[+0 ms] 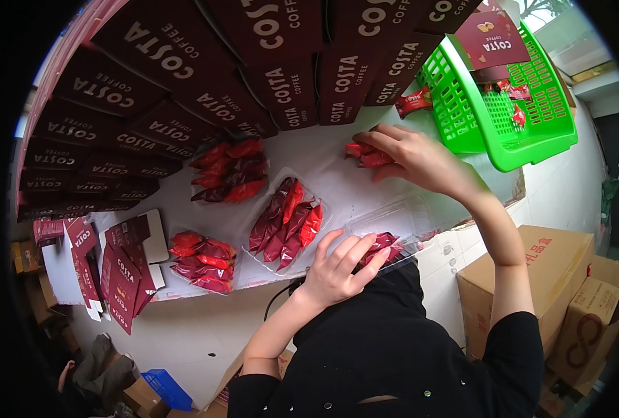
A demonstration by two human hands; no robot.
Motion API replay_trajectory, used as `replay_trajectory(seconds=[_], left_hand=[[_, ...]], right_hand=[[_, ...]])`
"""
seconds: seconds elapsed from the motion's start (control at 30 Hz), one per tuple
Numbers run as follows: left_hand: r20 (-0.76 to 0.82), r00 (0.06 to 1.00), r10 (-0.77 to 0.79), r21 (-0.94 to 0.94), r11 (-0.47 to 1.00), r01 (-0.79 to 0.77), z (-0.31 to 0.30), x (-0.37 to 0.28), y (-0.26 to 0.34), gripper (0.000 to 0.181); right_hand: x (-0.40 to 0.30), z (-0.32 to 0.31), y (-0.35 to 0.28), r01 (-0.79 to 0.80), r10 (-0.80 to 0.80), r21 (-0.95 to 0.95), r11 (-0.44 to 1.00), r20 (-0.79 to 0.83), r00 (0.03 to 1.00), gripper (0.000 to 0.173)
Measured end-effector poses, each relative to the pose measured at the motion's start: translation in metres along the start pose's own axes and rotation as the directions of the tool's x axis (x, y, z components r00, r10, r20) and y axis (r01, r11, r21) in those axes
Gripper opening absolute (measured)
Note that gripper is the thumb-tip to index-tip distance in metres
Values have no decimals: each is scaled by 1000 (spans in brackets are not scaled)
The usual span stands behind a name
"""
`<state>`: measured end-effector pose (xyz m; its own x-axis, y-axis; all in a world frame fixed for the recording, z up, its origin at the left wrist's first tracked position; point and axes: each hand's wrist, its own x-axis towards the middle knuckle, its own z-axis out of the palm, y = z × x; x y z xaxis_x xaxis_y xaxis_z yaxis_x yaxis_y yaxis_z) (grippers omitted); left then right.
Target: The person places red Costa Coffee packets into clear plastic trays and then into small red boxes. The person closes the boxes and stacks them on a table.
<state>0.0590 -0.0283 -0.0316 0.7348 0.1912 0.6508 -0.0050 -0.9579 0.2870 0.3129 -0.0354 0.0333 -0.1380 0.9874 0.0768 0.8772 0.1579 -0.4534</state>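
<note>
My right hand (pixel 421 159) curls over red sachets (pixel 364 155) on the white tabletop, its thumb and fingers around them. At the table's front edge, my left hand (pixel 340 271) grips a maroon sachet (pixel 381 244) in a clear plastic tray (pixel 387 217); fingers hide part of the sachets there. Left of it stands a clear tray filled with maroon and red sachets (pixel 288 224). Two more filled groups, one of sachets at the back (pixel 231 170) and one of sachets at the front left (pixel 205 261), sit in clear trays.
Stacked Costa Coffee boxes (pixel 283 89) wall off the back. A green plastic basket (pixel 523 146) at right holds loose sachets and a box; a red sachet (pixel 414 102) lies beside it. Flattened cartons (pixel 124 277) lie left. Cardboard boxes (pixel 523 277) stand on the floor; another person (pixel 100 366) is lower left.
</note>
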Motion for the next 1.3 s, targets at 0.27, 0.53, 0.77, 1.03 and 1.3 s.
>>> replay_trajectory(seconds=[0.27, 0.53, 0.77, 1.03, 1.3], left_hand=[[-15, 1000, 13, 12, 1000, -13, 2, -1, -1, 29], [-23, 1000, -9, -39, 999, 8, 1, 2, -3, 24], [-60, 998, -25, -40, 999, 22, 1, 2, -3, 19], [-49, 998, -33, -82, 996, 29, -1, 0, -4, 25], [8, 999, -53, -128, 990, 53, -5, 2, -5, 23]], right_hand=[[-2, -3, 3, -20, 22, 70, 997, -29, 999, 52], [-30, -46, -43, 92, -98, 343, 935, -1, 995, 52], [-49, -35, -94, -94, 113, -146, 985, 133, 985, 47], [-56, -43, -103, -110, 127, -97, 989, 188, 974, 60], [-53, -33, -86, -108, 93, 95, 990, 150, 984, 37]])
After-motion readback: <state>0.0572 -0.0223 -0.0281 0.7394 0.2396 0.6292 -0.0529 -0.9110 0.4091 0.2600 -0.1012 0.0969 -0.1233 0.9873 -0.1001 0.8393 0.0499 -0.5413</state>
